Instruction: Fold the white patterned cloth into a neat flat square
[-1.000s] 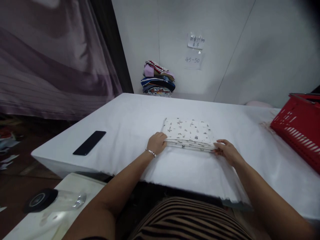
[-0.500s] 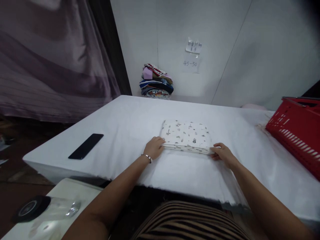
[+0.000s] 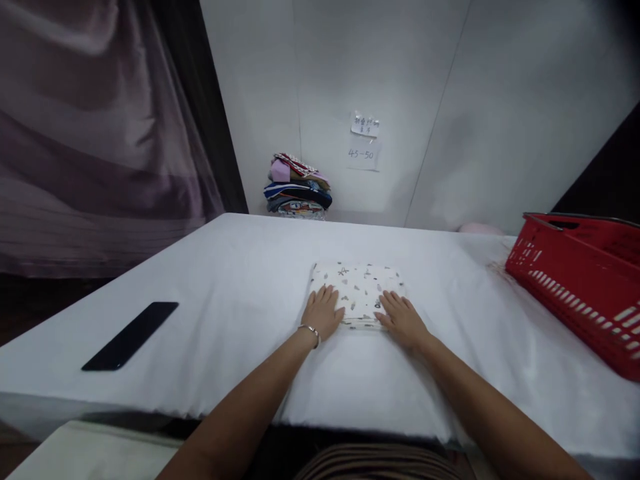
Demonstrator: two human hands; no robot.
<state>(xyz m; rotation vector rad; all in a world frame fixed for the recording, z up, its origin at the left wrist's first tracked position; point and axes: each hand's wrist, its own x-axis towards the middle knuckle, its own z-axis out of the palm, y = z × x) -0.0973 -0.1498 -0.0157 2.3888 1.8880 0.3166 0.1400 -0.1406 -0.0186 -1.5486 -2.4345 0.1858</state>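
A folded white cloth point(image 3: 359, 287) with small dark printed figures lies flat in front of me on the white-covered table point(image 3: 240, 280). My left hand point(image 3: 323, 312), with a bracelet at the wrist, rests palm down on the cloth's near left corner, fingers stretched out. On the near right corner lies my right hand point(image 3: 403, 320), also flat with its fingers apart. Between the two hands, the folded layers show along the near edge. What kind of cloth article it is, I cannot tell.
A flat black slab like a phone point(image 3: 131, 335) lies at the left. The red plastic basket point(image 3: 575, 287) stands at the right. Folded clothes point(image 3: 299, 190) are stacked at the back against the wall, beneath paper notes point(image 3: 363, 153). A pale surface point(image 3: 100, 453) sits low at the left.
Both hands have moved from gripping the cloth's near side edges to lying flat on top of its near corners. The view has shifted, so everything appears lower and further left.
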